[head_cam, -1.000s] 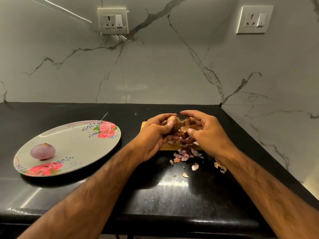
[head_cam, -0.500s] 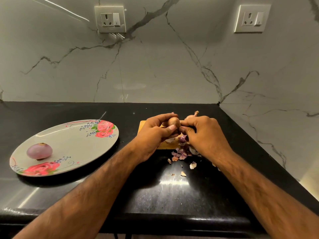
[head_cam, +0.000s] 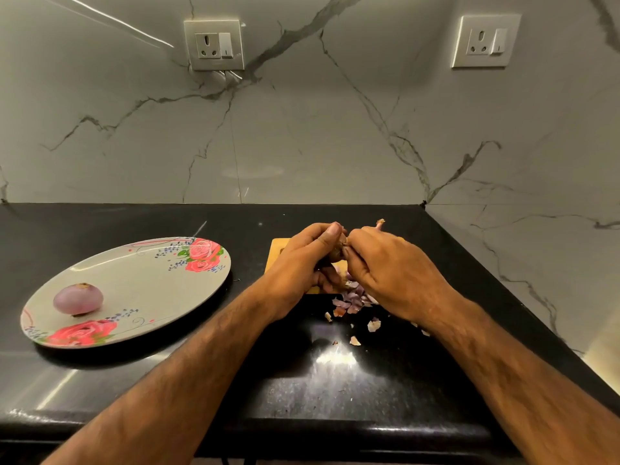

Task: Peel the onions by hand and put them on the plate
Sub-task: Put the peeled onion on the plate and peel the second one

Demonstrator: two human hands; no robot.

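Step in hand: peeling, with one onion done and this one started. Left hand (head_cam: 295, 263) cups the brown-skinned onion (head_cam: 336, 252) just above the wooden board (head_cam: 277, 248), centre-right of frame. Its grip is clamped round the bulb, thumb over the top. Right hand (head_cam: 392, 266) has its fingers curled, grip pinched on the skin at the onion's top; the knuckles hide the exact pinch point.

Only a sliver of the bulb shows between the hands and it's dry brown, so I judge it mostly unpeeled. Peel scraps (head_cam: 350, 302) lie on the black table (head_cam: 335, 391) just below the hands. The peeled onion (head_cam: 78, 298), pale purple, sits on the floral plate (head_cam: 144, 290) at left of frame, well apart from the hands. A stalk (head_cam: 379, 224) shows behind the right hand, possibly another onion; can't confirm.

Next move calls for:
- left holds the bulb firm while right tears the skin away
- rotate and repeat until it's purple all round
- carry it left to the plate
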